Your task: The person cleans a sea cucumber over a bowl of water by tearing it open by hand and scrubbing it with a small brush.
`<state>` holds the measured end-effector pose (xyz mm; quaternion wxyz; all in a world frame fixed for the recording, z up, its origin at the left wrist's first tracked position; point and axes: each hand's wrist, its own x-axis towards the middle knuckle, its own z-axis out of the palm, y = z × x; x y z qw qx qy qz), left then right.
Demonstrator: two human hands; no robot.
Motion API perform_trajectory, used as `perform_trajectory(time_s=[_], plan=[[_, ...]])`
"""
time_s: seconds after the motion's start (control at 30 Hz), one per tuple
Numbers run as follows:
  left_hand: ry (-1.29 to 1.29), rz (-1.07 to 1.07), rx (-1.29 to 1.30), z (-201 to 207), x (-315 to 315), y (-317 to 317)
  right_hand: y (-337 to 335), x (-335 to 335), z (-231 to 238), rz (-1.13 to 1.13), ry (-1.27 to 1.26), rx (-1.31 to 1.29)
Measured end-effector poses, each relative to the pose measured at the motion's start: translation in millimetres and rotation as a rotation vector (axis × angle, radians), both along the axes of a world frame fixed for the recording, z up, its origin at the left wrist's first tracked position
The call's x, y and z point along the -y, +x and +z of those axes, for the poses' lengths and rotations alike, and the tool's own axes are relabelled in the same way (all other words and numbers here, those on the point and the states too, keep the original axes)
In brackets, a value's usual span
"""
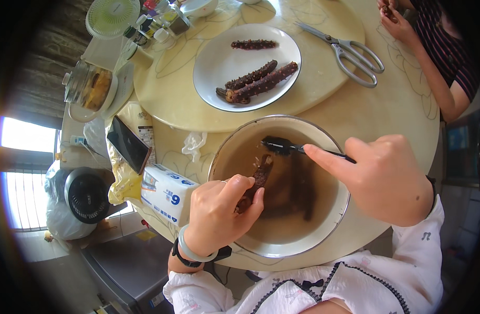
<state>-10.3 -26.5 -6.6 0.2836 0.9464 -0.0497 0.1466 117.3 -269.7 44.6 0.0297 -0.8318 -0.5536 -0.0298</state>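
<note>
My left hand [219, 212] is closed around a brown sea cucumber [261, 171], tilted with its pale end up, over a white enamel basin [331, 230] of murky brown water. In my right hand [389, 178] is a small black brush [283, 146], gripped by its handle with the index finger stretched along it. The bristles are just above the sea cucumber's pale end, apart from it. Dark shapes [305, 196] lie under the water, too blurred to make out. Beyond the basin, a white plate [211, 68] bears three spiky sea cucumbers [263, 83].
Grey-handled scissors [350, 55] lie right of the plate on the round raised tabletop [167, 110]. A tissue pack [167, 193] and a dark phone [128, 145] sit left of the basin. Small jars [164, 35] stand at the back left. Another person's hands [399, 26] hold something brown at the far right.
</note>
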Motion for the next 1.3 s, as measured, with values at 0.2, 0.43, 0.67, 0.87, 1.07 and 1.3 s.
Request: perform_trajectory(time_s=[0.2, 0.43, 0.67, 0.87, 1.07, 1.3], plan=[[-0.094, 0.048, -0.002, -2.2, -3.3, 0.5, -20.6, -3.2, 12.0, 0.083, 0.101, -0.035], [-0.215, 0.064, -0.013, 4.8, -1.1, 0.5, -24.0, -3.2, 7.1, 0.085, 0.125, 0.053], [-0.189, 0.064, 0.02, 4.9, -0.7, -0.5, -21.5, -10.0, -12.1, 0.095, 0.159, 0.094], [-0.143, 0.022, 0.037, 2.7, 0.0, 3.0, -29.2, -4.2, 2.9, 0.058, 0.068, 0.063], [-0.176, 0.02, 0.015, 4.9, 0.1, 1.8, -37.8, 0.4, 13.3, 0.085, 0.067, 0.09], [-0.164, -0.008, 0.033, 6.1, -0.3, 0.1, -32.3, -3.4, 8.4, 0.086, 0.078, 0.112]])
